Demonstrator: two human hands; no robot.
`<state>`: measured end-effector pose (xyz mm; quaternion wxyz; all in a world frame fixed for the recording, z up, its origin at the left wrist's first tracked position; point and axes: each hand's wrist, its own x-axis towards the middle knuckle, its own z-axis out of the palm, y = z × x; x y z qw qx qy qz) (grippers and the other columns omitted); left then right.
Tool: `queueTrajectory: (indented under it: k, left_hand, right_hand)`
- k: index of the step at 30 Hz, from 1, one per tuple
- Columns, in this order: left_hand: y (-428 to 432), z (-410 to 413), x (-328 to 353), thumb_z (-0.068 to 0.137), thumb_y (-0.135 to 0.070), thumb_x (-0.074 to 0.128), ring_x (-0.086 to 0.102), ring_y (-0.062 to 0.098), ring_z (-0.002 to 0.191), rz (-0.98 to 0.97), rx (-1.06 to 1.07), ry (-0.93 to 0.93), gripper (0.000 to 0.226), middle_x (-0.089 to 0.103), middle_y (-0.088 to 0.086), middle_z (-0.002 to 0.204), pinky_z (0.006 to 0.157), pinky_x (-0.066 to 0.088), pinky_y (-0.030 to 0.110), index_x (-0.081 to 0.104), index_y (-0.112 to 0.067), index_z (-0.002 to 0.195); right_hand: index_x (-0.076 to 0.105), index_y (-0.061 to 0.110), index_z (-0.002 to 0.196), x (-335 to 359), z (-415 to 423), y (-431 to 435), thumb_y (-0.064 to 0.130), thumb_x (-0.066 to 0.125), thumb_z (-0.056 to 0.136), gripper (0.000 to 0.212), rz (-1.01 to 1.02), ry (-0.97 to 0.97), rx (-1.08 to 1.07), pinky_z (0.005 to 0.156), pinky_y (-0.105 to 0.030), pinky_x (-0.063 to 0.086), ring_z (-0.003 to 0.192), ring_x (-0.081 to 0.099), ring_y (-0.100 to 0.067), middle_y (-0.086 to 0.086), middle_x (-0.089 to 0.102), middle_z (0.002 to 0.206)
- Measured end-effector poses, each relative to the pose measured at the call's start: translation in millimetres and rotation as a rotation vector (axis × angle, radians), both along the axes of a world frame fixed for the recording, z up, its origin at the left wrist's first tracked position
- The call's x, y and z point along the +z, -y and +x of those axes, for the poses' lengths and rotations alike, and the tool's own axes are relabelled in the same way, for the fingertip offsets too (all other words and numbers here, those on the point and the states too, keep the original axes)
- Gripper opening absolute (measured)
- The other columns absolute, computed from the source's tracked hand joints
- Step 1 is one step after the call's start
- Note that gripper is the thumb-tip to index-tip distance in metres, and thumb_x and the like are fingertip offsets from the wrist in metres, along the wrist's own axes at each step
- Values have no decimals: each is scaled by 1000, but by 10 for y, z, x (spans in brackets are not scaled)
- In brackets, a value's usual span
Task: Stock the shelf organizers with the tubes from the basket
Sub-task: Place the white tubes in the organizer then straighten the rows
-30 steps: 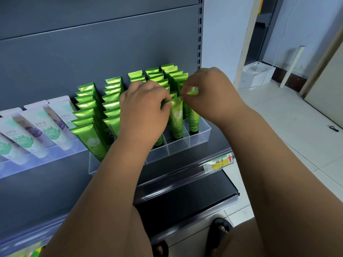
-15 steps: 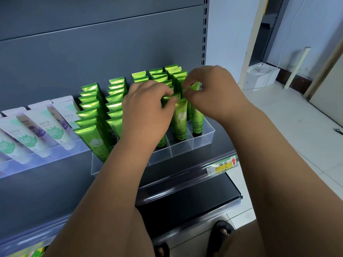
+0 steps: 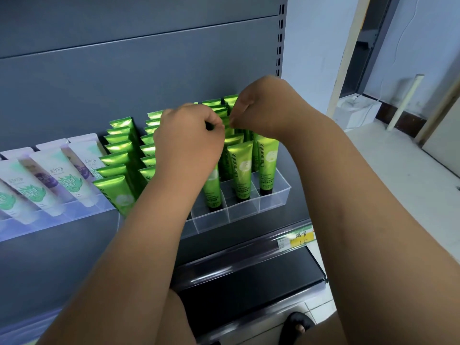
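Note:
Several shiny green Chamomile tubes (image 3: 242,170) stand cap-down in rows in a clear divided organizer (image 3: 275,196) on the grey shelf. My left hand (image 3: 189,143) is curled over the middle rows and pinches the top edge of a green tube between thumb and forefinger. Just to its right, my right hand (image 3: 258,108) pinches a tube top in the back rows, its fingertips almost touching the left hand's. The tubes under both hands are mostly hidden. The basket is out of view.
White tubes with green and purple prints (image 3: 69,175) lean in a second clear organizer (image 3: 49,217) on the left. A price rail with a yellow label (image 3: 298,239) runs along the shelf front. A lower black shelf (image 3: 249,290) sits below, with tiled floor to the right.
Both hands stay over the green tubes. The right hand has shifted a little left and toward the back rows, so the fingertips of the two hands now nearly meet.

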<state>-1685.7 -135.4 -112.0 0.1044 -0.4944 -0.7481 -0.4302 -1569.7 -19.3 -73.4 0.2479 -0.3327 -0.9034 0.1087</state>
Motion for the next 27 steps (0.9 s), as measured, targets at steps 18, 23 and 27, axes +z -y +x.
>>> queueTrajectory:
  k: [18,23,27]
  left_hand:
    - [-407,-349,214,80,-30,65,61,31,104,-320,116,-2,11,69,-7,86,93,53,51,76,-33,78]
    - [-425,-338,154,79,-33,74,62,29,101,-422,20,-29,9,66,-11,78,94,52,50,74,-33,70]
    - [-422,-331,137,80,-29,74,64,32,99,-368,-8,-5,12,64,-13,72,92,53,52,74,-35,69]
  right_hand:
    - [78,19,83,-221,-240,-324,20,59,78,20,-86,-21,-98,78,-38,62,80,70,-22,2,74,82]
    - [78,21,83,-252,-227,-301,19,57,80,21,-45,-27,-100,77,-37,61,82,68,-22,2,73,82]
    - [79,24,85,-264,-205,-301,21,55,80,24,-19,-29,-102,76,-37,60,83,68,-23,1,73,85]
